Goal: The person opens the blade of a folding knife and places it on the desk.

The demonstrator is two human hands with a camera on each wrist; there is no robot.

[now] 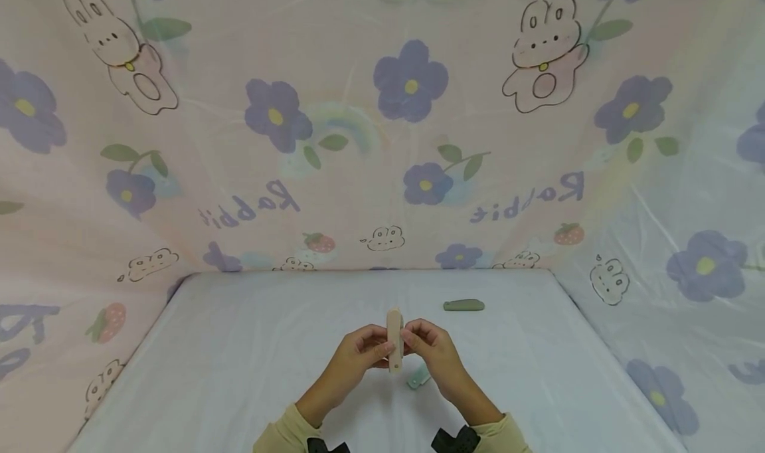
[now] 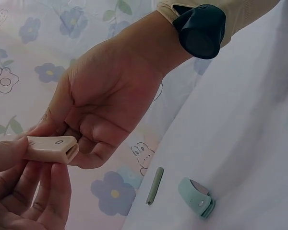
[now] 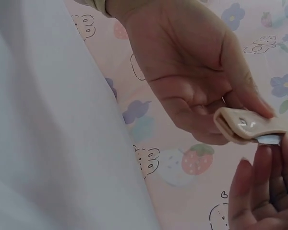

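A beige folding knife (image 1: 394,347) stands nearly upright between both hands, above the table. My left hand (image 1: 357,352) grips its handle, the thumb laid across the front. From the other side, the thumb and fingers of my right hand (image 1: 435,343) pinch along its edge. In the right wrist view, a short strip of metal blade (image 3: 269,139) shows beside the beige handle (image 3: 249,122), right at the right fingertips; the rest is hidden. A mint-green folding knife (image 2: 197,197) lies on the table below the right hand, partly covered by it in the head view.
An olive-green folding knife (image 1: 463,305) lies farther back on the table, right of the hands. A white cloth covers the table (image 1: 269,320). Fabric walls (image 1: 346,194) printed with flowers and rabbits enclose its back and sides.
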